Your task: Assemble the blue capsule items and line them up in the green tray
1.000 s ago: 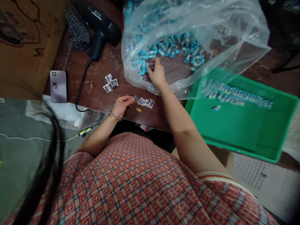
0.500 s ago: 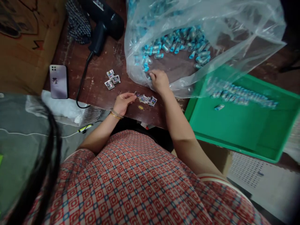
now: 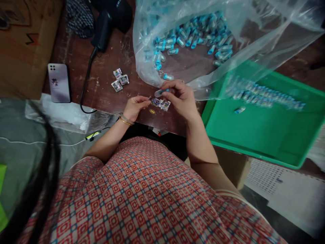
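Note:
My right hand (image 3: 185,101) pinches a small clear vial with a blue cap (image 3: 158,93), just beyond the table's near edge. To its left, my left hand (image 3: 134,107) has thumb and forefinger pressed together on a thin, tiny piece too small to name. Between the hands lie several small printed wrappers (image 3: 165,105) on the table, and a few more printed wrappers (image 3: 124,80) lie farther left. A clear plastic bag (image 3: 142,76) opens toward me, with many blue-capped vials (image 3: 194,35) inside. One vial (image 3: 168,77) lies near the bag's mouth.
On the right, a green tray (image 3: 259,154) holds rows of printed vials (image 3: 269,96) and one loose vial (image 3: 239,110). At left are a black heat gun (image 3: 103,30) with its cord, a phone (image 3: 59,83) at the table edge and a cardboard box (image 3: 30,64).
My right hand has come out of the bag's mouth toward my left hand, bringing a blue-capped vial. My left hand has stayed nearly in place. The view has shifted slightly.

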{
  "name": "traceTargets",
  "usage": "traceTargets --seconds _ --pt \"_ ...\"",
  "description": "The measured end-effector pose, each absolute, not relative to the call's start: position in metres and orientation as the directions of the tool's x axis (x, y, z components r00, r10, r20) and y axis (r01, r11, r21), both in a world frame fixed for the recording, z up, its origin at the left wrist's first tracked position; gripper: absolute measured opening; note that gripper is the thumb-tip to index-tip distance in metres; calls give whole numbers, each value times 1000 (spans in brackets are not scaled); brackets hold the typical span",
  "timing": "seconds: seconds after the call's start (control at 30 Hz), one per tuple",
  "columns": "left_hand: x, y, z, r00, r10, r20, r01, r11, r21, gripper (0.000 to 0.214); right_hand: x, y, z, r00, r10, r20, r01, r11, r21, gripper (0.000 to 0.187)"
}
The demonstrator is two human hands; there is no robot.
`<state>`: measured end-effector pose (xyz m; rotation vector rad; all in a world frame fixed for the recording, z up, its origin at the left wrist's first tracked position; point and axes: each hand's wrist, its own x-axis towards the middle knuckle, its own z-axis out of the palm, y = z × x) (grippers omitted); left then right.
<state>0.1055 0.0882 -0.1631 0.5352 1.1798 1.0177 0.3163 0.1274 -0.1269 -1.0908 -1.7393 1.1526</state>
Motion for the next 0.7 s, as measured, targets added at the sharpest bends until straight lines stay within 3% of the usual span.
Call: traceTargets --seconds 0.23,0.43,0.7 --pt "106 83 -156 159 857 -490 -313 515 798 31 315 113 -101 -439 893 102 352 275 -895 10" --pt "110 75 -155 207 860 -466 -305 509 805 34 317 107 -118 -346 938 11 330 132 -935 35" --pt "115 68 -157 408 743 -531 -444 670 595 47 299 62 -145 -227 962 153 449 242 -860 16"
